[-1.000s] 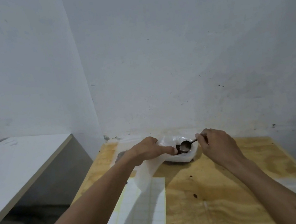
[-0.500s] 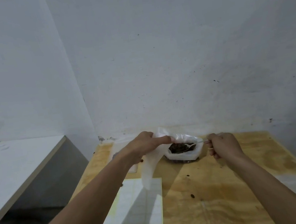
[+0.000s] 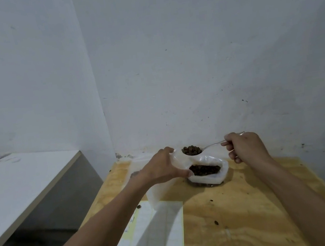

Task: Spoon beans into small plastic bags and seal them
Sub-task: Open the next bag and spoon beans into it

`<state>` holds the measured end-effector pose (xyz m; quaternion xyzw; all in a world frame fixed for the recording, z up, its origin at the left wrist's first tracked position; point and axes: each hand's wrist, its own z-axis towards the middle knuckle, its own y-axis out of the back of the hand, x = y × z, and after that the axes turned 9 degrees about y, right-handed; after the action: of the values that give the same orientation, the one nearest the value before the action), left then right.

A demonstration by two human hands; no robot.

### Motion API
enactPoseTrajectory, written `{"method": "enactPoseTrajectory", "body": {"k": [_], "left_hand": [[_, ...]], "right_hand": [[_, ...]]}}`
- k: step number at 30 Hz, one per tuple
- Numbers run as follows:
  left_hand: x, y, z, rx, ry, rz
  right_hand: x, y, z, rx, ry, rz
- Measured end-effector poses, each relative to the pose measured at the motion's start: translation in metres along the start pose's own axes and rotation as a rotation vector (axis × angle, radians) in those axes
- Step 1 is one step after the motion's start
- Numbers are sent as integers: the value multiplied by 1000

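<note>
My right hand (image 3: 245,146) grips the handle of a metal spoon (image 3: 212,146) heaped with dark beans (image 3: 191,150), held level above the table. My left hand (image 3: 161,169) pinches the mouth of a small clear plastic bag (image 3: 180,160), and the loaded spoon bowl is at the bag's opening. The bag's lower part hangs down behind my left wrist toward the table. Just below the spoon, a container lined with white plastic (image 3: 224,173) holds more beans (image 3: 205,170).
The plywood table (image 3: 242,215) stands against the white wall in a corner. White gridded sheets (image 3: 161,232) lie at its near left. Loose beans (image 3: 216,222) are scattered on the wood. A white counter (image 3: 21,186) runs along the left, with a gap between it and the table.
My right hand lifted the spoon out of the bean container, now heaped with beans, up to the bag mouth. My left hand kept holding the bag open.
</note>
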<state>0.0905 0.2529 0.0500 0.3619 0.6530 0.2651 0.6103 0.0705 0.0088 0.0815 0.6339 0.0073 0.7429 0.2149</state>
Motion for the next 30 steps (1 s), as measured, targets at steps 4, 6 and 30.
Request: {"method": "enactPoseTrajectory", "body": {"k": [4, 6, 30], "left_hand": [[-3, -2, -1, 2, -12, 6], [-4, -4, -1, 17, -8, 10], [-33, -8, 11, 135, 184, -233]], "right_hand": [[19, -13, -17, 86, 215, -197], [25, -16, -22, 112, 334, -302], [-72, 0, -7, -79, -179, -133]]}}
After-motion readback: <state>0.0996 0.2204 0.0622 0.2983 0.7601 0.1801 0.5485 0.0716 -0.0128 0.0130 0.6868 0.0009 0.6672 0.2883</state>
